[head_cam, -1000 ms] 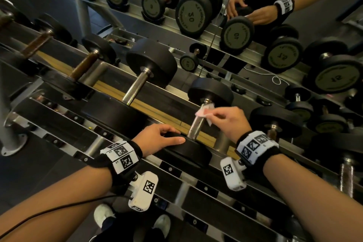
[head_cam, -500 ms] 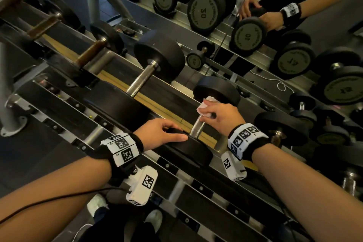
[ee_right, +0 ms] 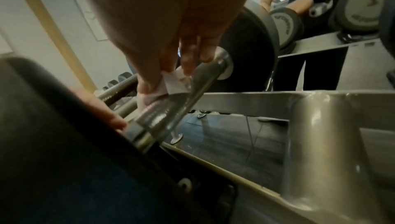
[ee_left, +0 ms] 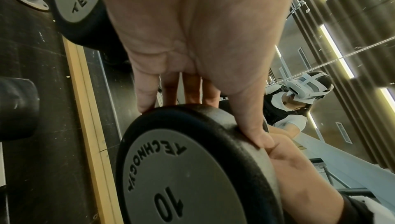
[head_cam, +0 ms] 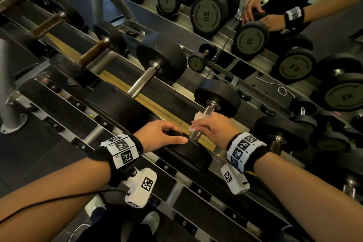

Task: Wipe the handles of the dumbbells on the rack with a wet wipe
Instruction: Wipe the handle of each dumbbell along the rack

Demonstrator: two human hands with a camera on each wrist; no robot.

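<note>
**Wipe on the handle of the 10 dumbbell, near the middle of the head view**

The right hand (head_cam: pixel 216 127) curls round the steel handle (head_cam: pixel 208 110) of a dumbbell (ee_left: pixel 192 168) marked 10, with the wet wipe (head_cam: pixel 198 117) folded between fingers and metal. In the right wrist view the wipe (ee_right: pixel 171 82) shows pale against the bar, pinched under the fingers (ee_right: pixel 188 58) and lying on the upper part of the handle (ee_right: pixel 181 95), closer to the far weight than to the near one. The grip is narrow, closed round handle and wipe together.

The left hand (head_cam: pixel 161 135) rests on the near weight just left of centre in the head view, its fingers draped over the rim and the thumb on the edge; the left wrist view shows fingertips (ee_left: pixel 147 104) and thumb touching the black rubber. It looks like a steadying hold, though how hard it presses I cannot tell.

The dumbbell lies across the rack (head_cam: pixel 157 163), which runs diagonally from upper left to lower right. A larger dumbbell (head_cam: pixel 149 76) sits above and to the left, its handle bare.

The step in hand seems to be the wipe of this one handle. The next move likely calls for sliding the wipe along the bar's full length and turning it round the underside, with the left hand keeping the weight from rolling, then shifting to a neighbouring handle.
</note>
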